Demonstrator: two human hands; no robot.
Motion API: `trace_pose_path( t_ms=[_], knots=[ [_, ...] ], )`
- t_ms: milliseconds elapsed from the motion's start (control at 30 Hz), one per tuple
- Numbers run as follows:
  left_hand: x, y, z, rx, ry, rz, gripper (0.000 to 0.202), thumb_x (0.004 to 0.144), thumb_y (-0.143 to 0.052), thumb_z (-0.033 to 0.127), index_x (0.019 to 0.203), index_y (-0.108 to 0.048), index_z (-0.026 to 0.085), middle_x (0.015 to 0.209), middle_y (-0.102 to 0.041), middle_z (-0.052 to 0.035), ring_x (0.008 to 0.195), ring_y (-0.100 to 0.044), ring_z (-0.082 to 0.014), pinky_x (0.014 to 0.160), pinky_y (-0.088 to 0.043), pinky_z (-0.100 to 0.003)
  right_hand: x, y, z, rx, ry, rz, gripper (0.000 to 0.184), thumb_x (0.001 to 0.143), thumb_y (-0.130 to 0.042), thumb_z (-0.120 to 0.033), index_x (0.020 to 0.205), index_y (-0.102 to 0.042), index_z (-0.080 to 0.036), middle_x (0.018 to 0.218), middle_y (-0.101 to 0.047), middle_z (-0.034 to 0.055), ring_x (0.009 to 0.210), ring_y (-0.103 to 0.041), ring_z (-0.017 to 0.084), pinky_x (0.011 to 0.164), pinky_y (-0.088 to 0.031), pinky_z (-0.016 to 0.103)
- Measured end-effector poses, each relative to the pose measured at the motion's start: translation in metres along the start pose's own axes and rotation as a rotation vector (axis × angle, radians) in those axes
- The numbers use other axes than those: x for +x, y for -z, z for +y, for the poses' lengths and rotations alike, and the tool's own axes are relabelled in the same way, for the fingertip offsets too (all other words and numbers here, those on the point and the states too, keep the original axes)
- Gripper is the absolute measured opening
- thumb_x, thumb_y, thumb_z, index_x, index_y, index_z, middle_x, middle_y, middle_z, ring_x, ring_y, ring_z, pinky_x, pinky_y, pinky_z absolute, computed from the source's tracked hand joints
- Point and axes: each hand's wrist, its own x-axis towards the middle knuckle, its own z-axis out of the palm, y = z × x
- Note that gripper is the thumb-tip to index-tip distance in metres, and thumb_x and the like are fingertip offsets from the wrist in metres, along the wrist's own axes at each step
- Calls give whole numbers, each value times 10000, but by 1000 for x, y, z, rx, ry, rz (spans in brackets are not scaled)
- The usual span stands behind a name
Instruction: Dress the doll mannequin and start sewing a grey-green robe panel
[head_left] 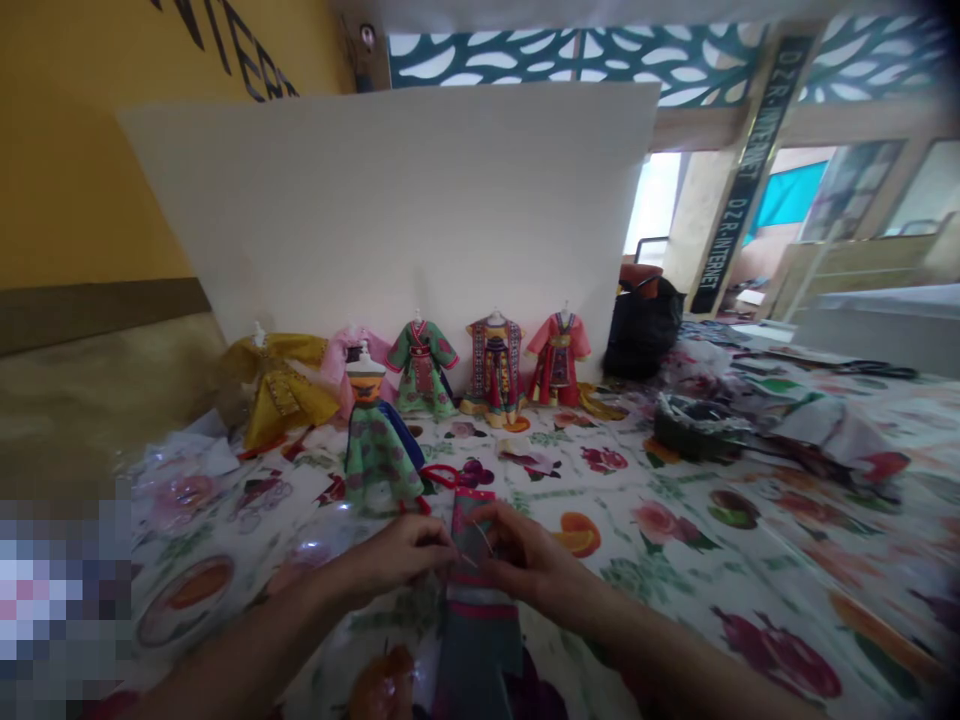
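Between my hands lies a narrow strip of grey-green cloth (480,650) with pink bands and a dotted pink end. My left hand (421,548) is closed in a pinch at the strip's left edge; whatever sits between its fingertips is too small to make out. Over the right edge, my right hand (521,555) has thumb and fingers curled around a thin, pale, wire-like piece (484,537), whose kind is unclear. Just beyond my left hand stands a small dress form in a green skirt (381,455) and orange top. A red band (441,474) loops beside it.
Several more small dressed forms, including one in a yellow robe (289,385) and one in a green robe (421,365), line a white board (405,220). To the right are a dark round basket (694,435), plastic wrapping and a black bag (643,330). Fruit-printed cloth (675,620) covers the table.
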Motion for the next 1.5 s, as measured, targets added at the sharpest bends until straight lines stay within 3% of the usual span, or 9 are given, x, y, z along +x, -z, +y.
trace_pose_path(
  t_ms=[900,1133,1500],
  knots=[
    [0,-2,-3,-56,-12,15,248,750,-641,400,791,-592,160,602,-469,58,506,-373,-83,490,-266,-238,4,2,11,62,-15,16,322,870,-666,-245,1163,-535,-222,789,-547,-29,646,-443,98,569,-313,239],
    [1,-1,-5,-36,-19,14,251,769,-639,401,814,-603,156,654,-503,37,563,-422,-101,521,-281,-242,1,0,2,64,-8,12,356,873,-683,-324,1172,-523,-216,769,-489,-42,655,-414,98,577,-306,243],
    [5,-2,-5,-34,-31,-10,260,773,-623,424,809,-605,168,625,-469,52,534,-389,-95,511,-278,-241,1,0,0,106,-18,14,400,833,-731,-377,1141,-531,-220,791,-539,-25,673,-467,111,595,-343,245]
  ],
)
